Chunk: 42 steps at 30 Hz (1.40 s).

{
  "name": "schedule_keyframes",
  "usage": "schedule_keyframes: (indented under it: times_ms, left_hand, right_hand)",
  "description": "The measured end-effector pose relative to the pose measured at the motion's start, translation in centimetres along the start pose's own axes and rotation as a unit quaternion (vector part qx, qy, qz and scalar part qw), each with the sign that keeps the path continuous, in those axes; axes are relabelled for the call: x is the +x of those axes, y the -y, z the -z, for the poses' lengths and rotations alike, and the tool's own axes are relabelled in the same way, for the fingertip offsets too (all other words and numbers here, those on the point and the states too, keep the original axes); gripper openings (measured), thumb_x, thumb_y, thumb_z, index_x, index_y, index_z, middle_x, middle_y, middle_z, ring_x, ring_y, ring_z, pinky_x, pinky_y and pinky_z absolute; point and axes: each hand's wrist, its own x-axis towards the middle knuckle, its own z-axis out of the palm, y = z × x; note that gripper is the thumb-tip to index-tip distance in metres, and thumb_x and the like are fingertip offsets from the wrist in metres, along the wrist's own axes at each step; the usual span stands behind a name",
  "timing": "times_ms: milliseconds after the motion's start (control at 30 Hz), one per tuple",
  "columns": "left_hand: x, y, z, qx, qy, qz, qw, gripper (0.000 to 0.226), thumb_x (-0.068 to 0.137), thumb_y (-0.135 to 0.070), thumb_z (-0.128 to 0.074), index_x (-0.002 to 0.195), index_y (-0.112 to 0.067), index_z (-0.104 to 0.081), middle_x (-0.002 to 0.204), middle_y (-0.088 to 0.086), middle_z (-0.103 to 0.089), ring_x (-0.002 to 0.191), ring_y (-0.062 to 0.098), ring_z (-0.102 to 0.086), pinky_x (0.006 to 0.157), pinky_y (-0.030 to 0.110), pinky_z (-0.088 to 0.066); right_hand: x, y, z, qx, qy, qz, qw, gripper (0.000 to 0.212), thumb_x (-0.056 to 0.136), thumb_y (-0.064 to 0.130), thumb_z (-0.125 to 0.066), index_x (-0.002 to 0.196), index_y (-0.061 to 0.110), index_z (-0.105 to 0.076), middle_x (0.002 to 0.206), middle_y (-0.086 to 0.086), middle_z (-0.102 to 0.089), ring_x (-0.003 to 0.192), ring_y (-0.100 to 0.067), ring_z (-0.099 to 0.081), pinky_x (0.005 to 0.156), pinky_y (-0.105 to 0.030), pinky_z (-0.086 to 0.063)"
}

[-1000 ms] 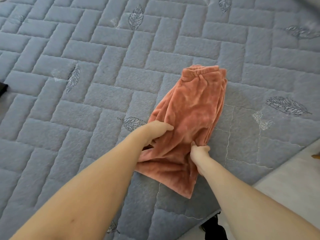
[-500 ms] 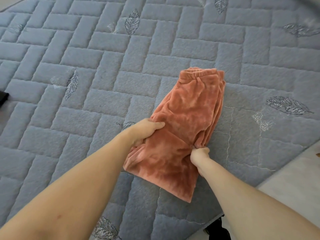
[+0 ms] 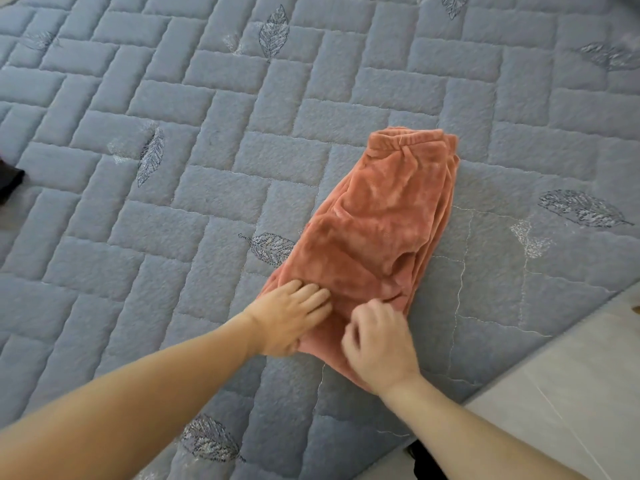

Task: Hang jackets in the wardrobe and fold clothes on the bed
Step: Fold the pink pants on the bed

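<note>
Head view shows our left hand (image 3: 289,318) pressing flat on the near end of the folded pink garment (image 3: 377,237) on the bed (image 3: 173,168) while our right hand (image 3: 379,341) pinches its near edge, which we should tuck squarely, keeping layers aligned.

A folded rust-orange fleece garment (image 3: 377,233) lies flat on the blue-grey quilted bed (image 3: 173,133), right of frame centre, its gathered waistband toward the top, near the bed's right edge.
</note>
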Motion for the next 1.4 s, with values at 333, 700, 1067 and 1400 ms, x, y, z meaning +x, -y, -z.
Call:
schedule_keyframes:
  times_ms: [333, 700, 1067, 1400]
  left_hand:
    - [-0.5, 1.2, -1.3, -0.092, 0.023, 0.235, 0.967, 0.068, 0.088, -0.017, -0.054, 0.151, -0.011, -0.031, 0.159, 0.013, -0.025, 0.145, 0.037, -0.023, 0.114, 0.044, -0.032]
    - [4.7, 4.9, 10.7, -0.396, 0.313, 0.294, 0.812, 0.014, 0.055, -0.008, -0.049, 0.065, -0.008, -0.059, 0.049, 0.004, -0.055, 0.042, 0.020, -0.050, 0.043, 0.020, -0.039]
    - [12.8, 8.6, 6.1, -0.565, -0.017, 0.539, 0.625, 0.043, 0.079, -0.031, -0.066, 0.112, -0.013, -0.047, 0.100, 0.001, -0.057, 0.078, 0.011, -0.054, 0.057, 0.024, -0.037]
    - [9.5, 6.7, 9.2, -0.744, 0.010, 0.532, 0.404, 0.064, 0.062, -0.065, -0.066, 0.110, -0.022, -0.072, 0.098, 0.005, -0.076, 0.090, 0.022, -0.073, 0.089, 0.037, -0.055]
  right_hand:
    - [1.6, -0.7, -2.4, -0.200, 0.191, -0.031, 0.961, 0.054, 0.077, 0.015, -0.066, 0.124, 0.015, -0.039, 0.133, -0.011, -0.035, 0.120, -0.030, -0.039, 0.105, -0.038, -0.035]
    - [9.4, -4.0, 10.7, 0.092, 0.599, -0.291, 0.740, 0.042, 0.068, 0.009, -0.068, 0.108, -0.004, -0.066, 0.082, -0.018, -0.073, 0.066, -0.030, -0.071, 0.063, -0.036, -0.061]
    - [16.2, -10.5, 7.1, 0.180, 0.106, -0.322, 0.923, 0.071, 0.090, 0.043, -0.063, 0.145, 0.013, -0.032, 0.139, -0.014, -0.050, 0.126, -0.034, -0.049, 0.100, -0.038, -0.041]
    - [13.0, -9.3, 9.7, 0.524, 0.267, -0.432, 0.683, 0.096, 0.050, 0.087, -0.065, 0.121, 0.023, -0.065, 0.105, -0.002, -0.074, 0.099, -0.021, -0.068, 0.080, -0.035, -0.050]
